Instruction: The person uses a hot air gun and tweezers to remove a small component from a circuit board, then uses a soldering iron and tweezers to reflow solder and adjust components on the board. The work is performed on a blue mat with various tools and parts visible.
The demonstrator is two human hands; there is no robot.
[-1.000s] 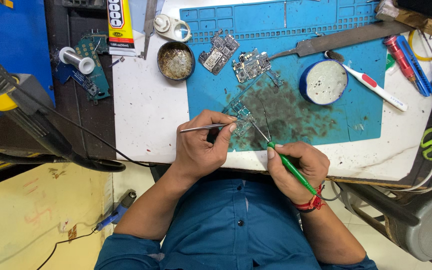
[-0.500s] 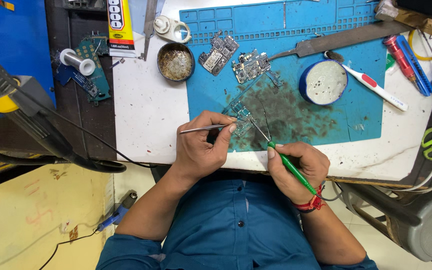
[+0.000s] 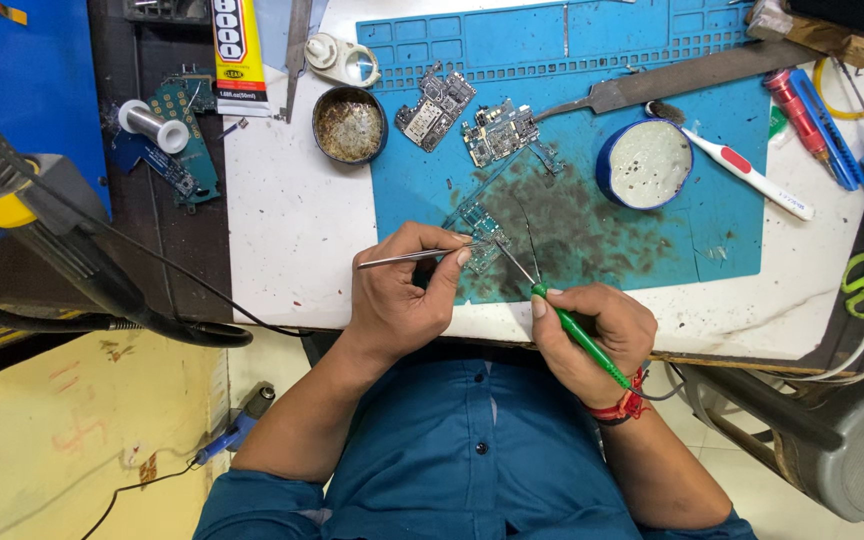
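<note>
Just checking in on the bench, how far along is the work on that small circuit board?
Done: two boards lie stripped at the top of the blue mat.
In hand: the left hand holds tweezers to the small circuit board; the right hand brings a green-handled soldering iron tip to it.
Left: the board stays bare and loose on the mat; I see no housing to refit it.

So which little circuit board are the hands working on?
The small circuit board at the mat's near edge, under the tweezers; the two others lie untouched farther up.
</note>
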